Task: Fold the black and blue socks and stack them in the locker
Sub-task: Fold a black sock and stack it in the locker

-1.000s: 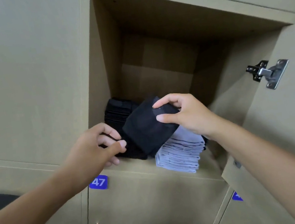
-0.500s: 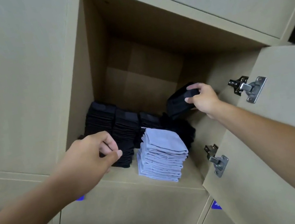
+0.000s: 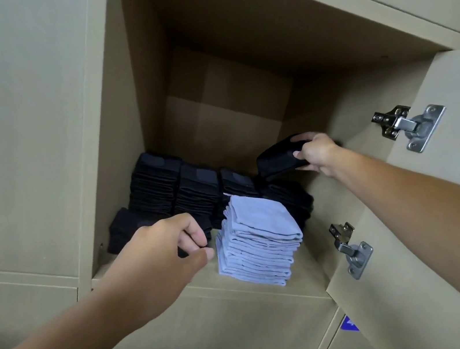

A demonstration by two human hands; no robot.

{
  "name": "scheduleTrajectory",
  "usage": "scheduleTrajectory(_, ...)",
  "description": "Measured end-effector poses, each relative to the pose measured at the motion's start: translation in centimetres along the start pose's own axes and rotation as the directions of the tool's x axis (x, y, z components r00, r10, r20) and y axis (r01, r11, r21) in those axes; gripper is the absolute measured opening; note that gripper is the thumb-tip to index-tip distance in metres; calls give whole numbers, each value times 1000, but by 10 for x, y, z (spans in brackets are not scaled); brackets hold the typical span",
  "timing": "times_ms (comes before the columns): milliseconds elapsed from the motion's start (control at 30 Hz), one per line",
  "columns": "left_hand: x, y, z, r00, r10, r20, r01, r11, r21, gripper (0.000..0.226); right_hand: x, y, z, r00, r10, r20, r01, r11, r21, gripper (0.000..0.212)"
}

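Right hand (image 3: 315,155) grips a folded black sock (image 3: 277,157) deep in the locker (image 3: 144,67), held just above the black stack (image 3: 293,197) by the right wall, its long axis running left from the grip. Left hand (image 3: 159,253), fingers loosely curled and holding nothing visible, hangs at the front edge beside the blue stack (image 3: 259,239); the right is judged the nearer.

We see black socks (image 3: 177,183), light blue socks (image 3: 259,239), beige locker (image 3: 115,151) w/ silver hinges (image 3: 411,125), plain, no pattern.
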State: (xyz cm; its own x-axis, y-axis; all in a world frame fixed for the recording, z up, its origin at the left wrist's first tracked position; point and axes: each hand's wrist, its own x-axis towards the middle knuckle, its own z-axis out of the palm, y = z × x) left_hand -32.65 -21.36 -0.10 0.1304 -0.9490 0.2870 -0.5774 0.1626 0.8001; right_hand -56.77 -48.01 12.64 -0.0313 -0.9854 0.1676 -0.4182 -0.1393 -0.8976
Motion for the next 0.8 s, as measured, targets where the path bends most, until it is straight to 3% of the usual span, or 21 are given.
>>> scheduleTrajectory(267,-3,1,8,999,-9,34,9,1000,-23,11,12,9,4,998,66,-16,-65,997,46,48)
scheduleTrajectory(400,-4,3,10,999,5,51,-4,1000,-16,11,12,12,4,997,78,-25,-78,997,-21,46)
scheduleTrajectory(567,-5,4,8,999,0,51,1,999,-37,11,15,20,4,996,89,-6,-88,961,-261,39)
scheduleTrajectory(800,-6,5,7,999,3,51,0,999,-50,11,21,27,1,998,21,-66,-57,789,-611,41)
